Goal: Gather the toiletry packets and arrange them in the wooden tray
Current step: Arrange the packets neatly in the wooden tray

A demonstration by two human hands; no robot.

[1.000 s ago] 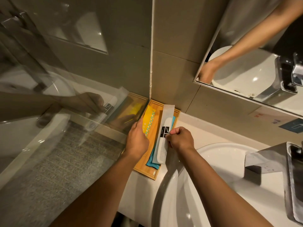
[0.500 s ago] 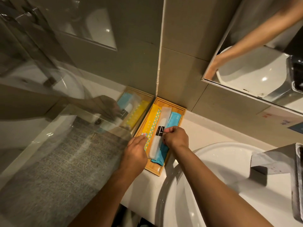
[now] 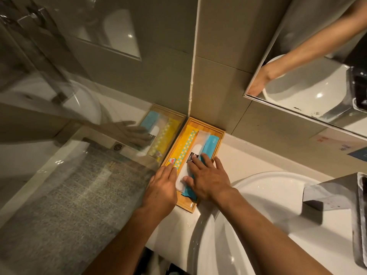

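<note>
A wooden tray (image 3: 218, 134) sits in the counter's corner against the tiled wall and a glass panel. Three packets lie lengthwise in it: a yellow dotted packet (image 3: 185, 146) on the left, a white translucent comb packet (image 3: 199, 143) in the middle, a blue packet (image 3: 211, 143) on the right. My right hand (image 3: 207, 178) lies flat with spread fingers on the near ends of the white and blue packets. My left hand (image 3: 163, 184) rests flat at the tray's near left edge, its fingertips on the yellow packet.
A white basin (image 3: 258, 225) fills the counter to the right of the tray, with a chrome tap (image 3: 337, 197) further right. The glass panel (image 3: 79, 165) stands along the tray's left side and reflects it. A mirror (image 3: 317, 66) hangs above right.
The white comb packet, held up by my right hand a second ago, now lies in the tray between the yellow and blue packets. My right hand has opened flat on it.
</note>
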